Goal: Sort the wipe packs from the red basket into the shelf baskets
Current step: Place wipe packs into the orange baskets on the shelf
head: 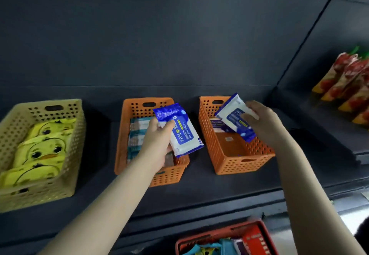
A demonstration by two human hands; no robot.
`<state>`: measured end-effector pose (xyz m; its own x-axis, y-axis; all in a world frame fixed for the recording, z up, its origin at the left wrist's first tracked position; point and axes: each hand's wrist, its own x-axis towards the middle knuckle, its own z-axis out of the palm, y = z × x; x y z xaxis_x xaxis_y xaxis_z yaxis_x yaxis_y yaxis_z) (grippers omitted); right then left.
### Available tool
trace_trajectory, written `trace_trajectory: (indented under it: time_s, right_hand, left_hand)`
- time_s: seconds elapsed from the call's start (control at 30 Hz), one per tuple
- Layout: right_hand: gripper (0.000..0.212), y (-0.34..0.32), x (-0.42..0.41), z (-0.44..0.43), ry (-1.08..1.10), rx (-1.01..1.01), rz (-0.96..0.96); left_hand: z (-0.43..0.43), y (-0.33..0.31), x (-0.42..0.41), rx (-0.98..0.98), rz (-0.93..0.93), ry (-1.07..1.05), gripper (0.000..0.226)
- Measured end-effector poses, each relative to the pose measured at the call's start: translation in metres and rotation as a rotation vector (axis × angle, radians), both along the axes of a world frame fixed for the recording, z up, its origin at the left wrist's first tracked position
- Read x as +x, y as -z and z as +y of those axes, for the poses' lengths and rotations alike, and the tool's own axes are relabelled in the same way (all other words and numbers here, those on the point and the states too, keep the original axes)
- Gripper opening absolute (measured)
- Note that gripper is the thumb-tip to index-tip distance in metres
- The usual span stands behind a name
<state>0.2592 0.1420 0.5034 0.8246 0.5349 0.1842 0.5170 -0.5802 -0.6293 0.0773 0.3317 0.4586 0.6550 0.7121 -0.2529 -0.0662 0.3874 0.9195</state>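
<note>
My left hand (157, 140) grips a blue and white alcohol wipe pack (180, 130) above the middle orange basket (121, 134), which holds pale teal packs (137, 130). My right hand (261, 122) holds a second blue and white wipe pack (232, 113), tilted, over the right orange basket (235, 162). That basket has one similar pack (218, 124) at its back. The red basket (225, 236) sits at the bottom edge with several mixed packs inside.
A yellow basket (76, 134) at the left holds yellow duck-faced packs (42, 150). Red and yellow snack bags (347, 87) lie on the neighbouring shelf at the right. The dark shelf board (199, 190) runs in front of the baskets.
</note>
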Motion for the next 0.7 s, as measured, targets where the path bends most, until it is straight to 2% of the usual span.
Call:
trace_trajectory:
  time_s: [0.13, 0.2, 0.27, 0.4, 0.53, 0.7]
  right_hand:
    - [0.045, 0.020, 0.053, 0.025, -0.017, -0.439, -0.062]
    - [0.045, 0.033, 0.064, 0.028, -0.095, -0.629, 0.012]
    - [0.046, 0.047, 0.082, 0.037, -0.206, -0.735, 0.107]
    - [0.043, 0.078, 0.094, 0.055, -0.327, -0.780, 0.248]
    - [0.045, 0.100, 0.107, 0.067, -0.368, -0.742, 0.228]
    - [0.047, 0.111, 0.113, 0.067, -0.410, -0.731, 0.236]
  left_hand:
    - [0.007, 0.010, 0.046, -0.108, -0.021, -0.085, 0.019]
    - [0.007, 0.010, 0.053, -0.100, -0.023, -0.114, 0.020]
    - [0.013, 0.013, 0.073, -0.087, -0.025, -0.138, 0.014]
    - [0.023, 0.017, 0.094, -0.122, 0.003, -0.124, 0.015]
    - [0.030, 0.020, 0.094, -0.145, -0.061, -0.083, 0.028]
    - [0.032, 0.020, 0.092, -0.187, -0.070, -0.041, 0.032]
